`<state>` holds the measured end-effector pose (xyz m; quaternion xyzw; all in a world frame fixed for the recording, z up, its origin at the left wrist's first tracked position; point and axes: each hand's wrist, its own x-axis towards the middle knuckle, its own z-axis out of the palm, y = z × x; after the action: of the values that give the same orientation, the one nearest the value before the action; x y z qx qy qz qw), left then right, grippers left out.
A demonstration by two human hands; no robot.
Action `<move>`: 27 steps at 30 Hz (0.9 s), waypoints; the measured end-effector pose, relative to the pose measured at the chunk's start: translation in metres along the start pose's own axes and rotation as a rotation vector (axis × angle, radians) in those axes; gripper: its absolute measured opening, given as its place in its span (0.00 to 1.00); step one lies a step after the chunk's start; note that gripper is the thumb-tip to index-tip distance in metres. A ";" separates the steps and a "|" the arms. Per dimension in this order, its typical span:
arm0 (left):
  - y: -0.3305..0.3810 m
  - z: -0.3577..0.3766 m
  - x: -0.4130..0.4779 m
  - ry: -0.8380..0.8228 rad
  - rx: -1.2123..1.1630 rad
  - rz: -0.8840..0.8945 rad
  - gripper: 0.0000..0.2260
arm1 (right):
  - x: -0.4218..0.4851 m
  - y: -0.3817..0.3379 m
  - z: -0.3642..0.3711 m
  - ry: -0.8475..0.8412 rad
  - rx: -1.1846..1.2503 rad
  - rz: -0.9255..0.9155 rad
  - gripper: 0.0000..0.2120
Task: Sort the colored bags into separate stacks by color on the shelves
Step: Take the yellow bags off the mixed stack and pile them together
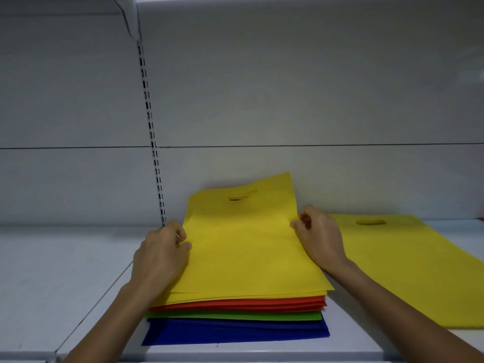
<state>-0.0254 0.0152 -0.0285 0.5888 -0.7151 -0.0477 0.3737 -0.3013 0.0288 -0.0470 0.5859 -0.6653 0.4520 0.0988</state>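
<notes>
Left hand (160, 254) and right hand (320, 238) pinch side edges of top yellow bag (243, 247) on mixed stack (235, 319), shelf (52, 271) centre. Separate only one layer, lift evenly, place on yellow pile (408, 265) at right.

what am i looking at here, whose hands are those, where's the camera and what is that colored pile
There is no machine here. A person wears a camera on the head, so this single picture looks forward and down at their own two hands. They stand at a white shelf. Flat bags are stacked on it: yellow on top, then red-orange bags, green bags and blue bags at the bottom. The left hand pinches the left edge of the top yellow bag, and the right hand pinches its right edge. A second yellow bag, with a cut-out handle, lies flat on the shelf to the right.
</notes>
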 end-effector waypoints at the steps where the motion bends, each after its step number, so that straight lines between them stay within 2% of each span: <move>1: 0.004 0.000 0.000 0.012 -0.055 0.025 0.03 | 0.002 0.001 -0.004 0.004 0.033 -0.001 0.07; 5: 0.035 0.003 0.005 0.034 -0.119 0.094 0.08 | 0.011 0.013 -0.034 0.015 0.128 -0.032 0.10; 8: 0.071 0.017 0.006 0.033 -0.104 0.093 0.10 | 0.021 0.038 -0.067 -0.014 0.061 -0.094 0.08; 15: 0.163 0.070 -0.009 -0.083 -0.105 0.135 0.15 | 0.036 0.114 -0.163 -0.016 -0.071 -0.013 0.14; 20: 0.216 0.111 -0.039 -0.134 -0.127 0.221 0.18 | 0.028 0.170 -0.203 -0.129 -0.160 0.085 0.18; 27: 0.240 0.154 -0.065 -0.200 0.064 0.303 0.17 | 0.014 0.222 -0.207 -0.332 -0.280 0.137 0.20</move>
<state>-0.3078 0.0875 -0.0478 0.4781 -0.8305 -0.0263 0.2846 -0.5802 0.1467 -0.0271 0.5862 -0.7670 0.2584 0.0372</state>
